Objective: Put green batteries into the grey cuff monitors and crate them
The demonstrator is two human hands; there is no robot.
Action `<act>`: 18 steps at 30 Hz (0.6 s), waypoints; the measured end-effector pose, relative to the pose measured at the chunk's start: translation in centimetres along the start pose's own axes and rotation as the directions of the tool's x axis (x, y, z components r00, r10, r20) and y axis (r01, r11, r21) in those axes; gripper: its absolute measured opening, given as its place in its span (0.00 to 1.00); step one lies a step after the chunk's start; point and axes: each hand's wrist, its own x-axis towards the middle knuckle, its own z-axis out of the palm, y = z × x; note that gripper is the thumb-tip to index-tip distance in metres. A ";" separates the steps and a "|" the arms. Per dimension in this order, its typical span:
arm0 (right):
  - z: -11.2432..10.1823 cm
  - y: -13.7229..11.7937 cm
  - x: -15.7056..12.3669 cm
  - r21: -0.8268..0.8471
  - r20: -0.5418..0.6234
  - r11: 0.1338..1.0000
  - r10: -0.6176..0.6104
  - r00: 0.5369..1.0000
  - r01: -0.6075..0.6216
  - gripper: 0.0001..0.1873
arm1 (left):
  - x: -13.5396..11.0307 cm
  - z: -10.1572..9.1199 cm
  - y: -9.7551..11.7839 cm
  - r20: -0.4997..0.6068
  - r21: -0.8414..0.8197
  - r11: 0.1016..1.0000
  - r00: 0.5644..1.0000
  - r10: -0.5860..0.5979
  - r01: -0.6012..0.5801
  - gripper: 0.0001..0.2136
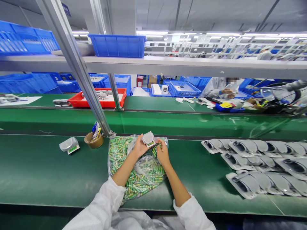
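Observation:
My left hand (139,147) is closed on a small white-grey electronic device (148,138), tilted so that a green strip shows along its lower edge. Close against the device's right side, my right hand (162,152) has its fingers bent together; what they hold, if anything, is too small to make out. Both hands are above a clear plastic bag of green batteries (141,179), which lies spread on the green workbench (189,172). A similar white device (69,145) sits apart on the left, with green showing at its lower edge.
A tape roll (94,140) holding pens stands left of the bag. Rows of grey cuffed devices (261,159) line the right side. Behind are a metal post (79,70), a red tray (100,101) and a shelf with a blue bin (118,46). Across the bench works another person (213,88).

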 end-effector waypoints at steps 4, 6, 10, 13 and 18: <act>0.4 0.2 0.0 0.111 -0.023 0.991 0.074 0.997 -0.071 0.23 | -0.4 -0.2 0.4 -0.022 -0.058 0.998 1.000 -0.001 0.000 0.24; 0.3 0.1 0.0 0.187 -0.019 0.977 0.111 0.994 -0.106 0.22 | -0.5 -0.1 0.6 -0.017 -0.087 0.996 1.000 0.007 -0.009 0.24; -0.5 -0.6 0.2 0.107 -0.052 0.990 0.097 0.994 -0.091 0.20 | -0.6 -0.1 0.8 -0.014 -0.095 0.995 1.000 0.012 -0.013 0.24; -1.3 -1.6 0.1 -0.053 -0.058 0.998 -0.018 0.998 0.015 0.20 | -0.5 -0.1 0.7 -0.026 -0.079 0.997 1.000 -0.004 0.002 0.25; -1.6 -2.5 -0.4 -0.191 -0.105 0.979 -0.093 0.990 0.072 0.21 | -0.3 -0.2 0.3 -0.014 -0.076 0.997 1.000 -0.013 0.012 0.27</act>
